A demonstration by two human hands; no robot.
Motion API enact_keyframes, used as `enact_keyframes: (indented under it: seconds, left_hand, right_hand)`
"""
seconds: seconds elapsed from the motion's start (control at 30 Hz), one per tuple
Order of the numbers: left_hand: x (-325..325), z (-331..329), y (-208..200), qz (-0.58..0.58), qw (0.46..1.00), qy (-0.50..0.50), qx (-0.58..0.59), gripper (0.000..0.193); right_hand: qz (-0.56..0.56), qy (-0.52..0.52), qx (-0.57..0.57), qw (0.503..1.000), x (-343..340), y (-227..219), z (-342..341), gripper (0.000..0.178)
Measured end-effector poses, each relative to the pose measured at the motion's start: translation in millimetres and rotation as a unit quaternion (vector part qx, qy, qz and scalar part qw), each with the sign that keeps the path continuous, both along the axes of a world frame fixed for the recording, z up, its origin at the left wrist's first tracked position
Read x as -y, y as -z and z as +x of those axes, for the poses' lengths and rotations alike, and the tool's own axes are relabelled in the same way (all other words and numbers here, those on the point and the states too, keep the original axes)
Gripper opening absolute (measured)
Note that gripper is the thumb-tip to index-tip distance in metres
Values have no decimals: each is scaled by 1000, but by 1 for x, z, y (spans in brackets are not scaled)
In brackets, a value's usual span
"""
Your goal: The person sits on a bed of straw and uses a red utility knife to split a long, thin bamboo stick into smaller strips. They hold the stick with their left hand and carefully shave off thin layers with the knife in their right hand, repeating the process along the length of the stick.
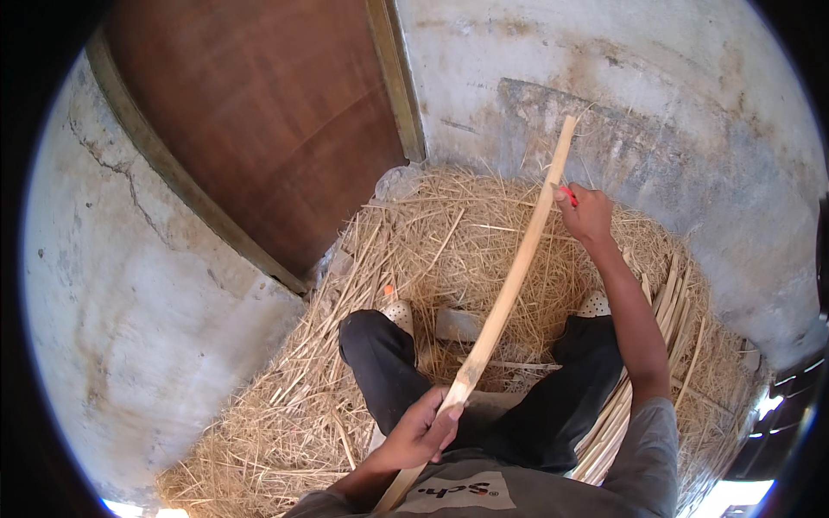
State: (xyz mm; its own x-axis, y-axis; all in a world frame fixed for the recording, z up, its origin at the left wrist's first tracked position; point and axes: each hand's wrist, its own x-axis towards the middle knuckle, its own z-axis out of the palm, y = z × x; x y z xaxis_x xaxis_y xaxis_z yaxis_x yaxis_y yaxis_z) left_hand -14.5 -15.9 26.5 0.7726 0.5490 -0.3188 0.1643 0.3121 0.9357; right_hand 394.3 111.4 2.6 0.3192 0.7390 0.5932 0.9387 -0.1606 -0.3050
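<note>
A long, pale bamboo strip (515, 281) slants from my lap up toward the far wall. Its lower part passes through my left hand (423, 431), whose fingers are wrapped round it just below a node. Farther along, my right hand (587, 213) is closed on a small red-handled knife (568, 195) held against the strip's upper part. Most of the knife is hidden by the fingers and the strip. Thin curled shavings (584, 119) hang near the strip's far end.
Shavings (276, 423) cover the floor around my legs. A bundle of split strips (615, 423) lies to my right. A grey block (458, 325) sits between my feet. Beyond stand a brown door (259, 112) and a stained wall (691, 129); a small orange object (389, 290) lies by my left shoe.
</note>
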Motion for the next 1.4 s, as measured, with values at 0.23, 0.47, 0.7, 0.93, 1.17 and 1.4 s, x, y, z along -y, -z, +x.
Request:
enact_keyframes:
  seconds: [0.23, 0.47, 0.7, 0.93, 1.17, 1.4]
  left_hand:
    - [28, -24, 11, -16, 1000, 18, 20, 24]
    - [27, -26, 8, -25, 1000, 11, 5, 24]
    - [36, -34, 9, -28, 998, 51, -7, 25]
    - [53, -74, 22, 101, 974, 119, -164, 49]
    - [35, -37, 21, 11, 999, 31, -23, 22]
    - [-28, 23, 13, 27, 997, -55, -40, 23]
  right_hand:
    - [22, 107, -17, 994, -6, 17, 82, 58]
    - [-11, 1, 49, 999, 20, 19, 39, 58]
    - [-8, 44, -2, 999, 24, 7, 73, 56]
    - [-62, 223, -90, 969, 33, 27, 163, 71]
    - [-5, 81, -186, 979, 52, 56, 98, 65]
    - [-138, -140, -35, 980, 89, -31, -53, 51]
